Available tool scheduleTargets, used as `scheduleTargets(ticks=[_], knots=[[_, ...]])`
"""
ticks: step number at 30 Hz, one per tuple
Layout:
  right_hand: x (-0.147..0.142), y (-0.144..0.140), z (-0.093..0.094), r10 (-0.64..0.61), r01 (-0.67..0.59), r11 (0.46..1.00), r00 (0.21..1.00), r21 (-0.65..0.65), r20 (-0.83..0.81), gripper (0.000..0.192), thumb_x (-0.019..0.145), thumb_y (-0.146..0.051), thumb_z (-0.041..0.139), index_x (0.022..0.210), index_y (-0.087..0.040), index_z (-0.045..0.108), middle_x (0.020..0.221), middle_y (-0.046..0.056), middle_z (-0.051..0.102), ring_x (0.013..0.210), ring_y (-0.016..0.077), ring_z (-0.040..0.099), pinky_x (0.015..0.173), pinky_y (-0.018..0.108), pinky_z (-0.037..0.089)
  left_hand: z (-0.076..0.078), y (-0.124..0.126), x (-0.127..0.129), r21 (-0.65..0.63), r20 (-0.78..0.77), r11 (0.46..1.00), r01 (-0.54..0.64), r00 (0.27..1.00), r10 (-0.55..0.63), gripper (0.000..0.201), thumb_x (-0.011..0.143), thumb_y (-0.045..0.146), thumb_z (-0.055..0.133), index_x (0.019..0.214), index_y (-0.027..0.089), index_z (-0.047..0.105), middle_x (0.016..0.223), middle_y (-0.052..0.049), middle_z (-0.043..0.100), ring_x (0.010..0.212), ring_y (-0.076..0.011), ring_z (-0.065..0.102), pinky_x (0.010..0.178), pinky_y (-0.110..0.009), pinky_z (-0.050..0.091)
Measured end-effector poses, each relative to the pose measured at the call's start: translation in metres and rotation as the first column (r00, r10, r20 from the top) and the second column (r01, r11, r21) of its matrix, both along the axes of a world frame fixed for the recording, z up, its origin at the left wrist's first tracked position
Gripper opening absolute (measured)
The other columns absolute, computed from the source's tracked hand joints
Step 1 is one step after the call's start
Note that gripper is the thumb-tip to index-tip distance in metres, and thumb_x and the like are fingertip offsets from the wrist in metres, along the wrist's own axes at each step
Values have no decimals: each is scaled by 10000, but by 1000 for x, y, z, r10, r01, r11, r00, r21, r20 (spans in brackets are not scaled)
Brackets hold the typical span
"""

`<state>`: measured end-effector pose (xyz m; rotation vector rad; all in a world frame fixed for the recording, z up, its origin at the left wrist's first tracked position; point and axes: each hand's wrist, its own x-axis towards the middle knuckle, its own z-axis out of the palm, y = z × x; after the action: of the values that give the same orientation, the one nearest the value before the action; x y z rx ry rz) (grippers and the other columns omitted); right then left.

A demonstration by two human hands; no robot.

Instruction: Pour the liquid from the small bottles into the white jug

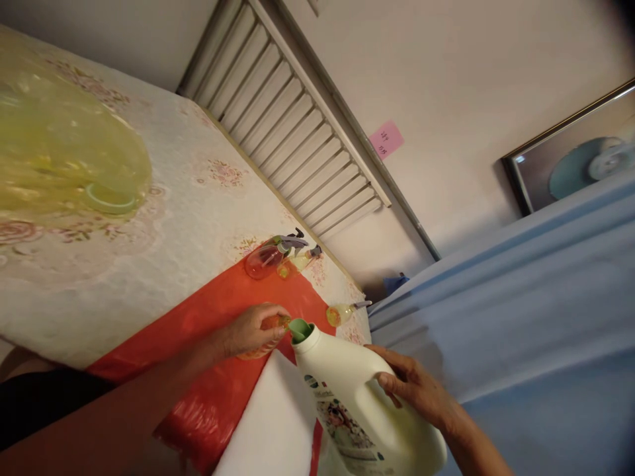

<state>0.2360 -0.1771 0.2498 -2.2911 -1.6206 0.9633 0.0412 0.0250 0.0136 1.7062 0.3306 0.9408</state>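
My right hand [414, 387] grips a large white detergent jug [362, 403] by its side, tilted so its green spout [299, 328] points toward a small clear bottle [270, 328]. My left hand [251, 330] is closed around that small bottle, holding it on the red plastic sheet [218, 390]. The spout sits right beside the bottle's mouth. My fingers hide most of the bottle.
A red-tinted spray bottle [268, 256] and a small yellowish one [303, 259] lie on the floral tablecloth [198, 198]. Another small spray bottle [342, 312] lies near the table edge. A yellow translucent bag [59, 152] sits far left. Blue cloth [520, 297] lies to the right.
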Motion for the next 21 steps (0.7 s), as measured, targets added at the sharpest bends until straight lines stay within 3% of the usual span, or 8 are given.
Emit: scheduleTargets(ticks=[21], knots=[[1,3,2,10,-9,1000,1000,-9,16,650,852,-593,570,1356,-184,540,890,48,622,603,120,459,501,234,397,4,-2,-2,-19,14,1000,2,1000,-1,270,817,392,626,1012,210,662,1048,-21,715,1017,-210,641,916,-284,466]])
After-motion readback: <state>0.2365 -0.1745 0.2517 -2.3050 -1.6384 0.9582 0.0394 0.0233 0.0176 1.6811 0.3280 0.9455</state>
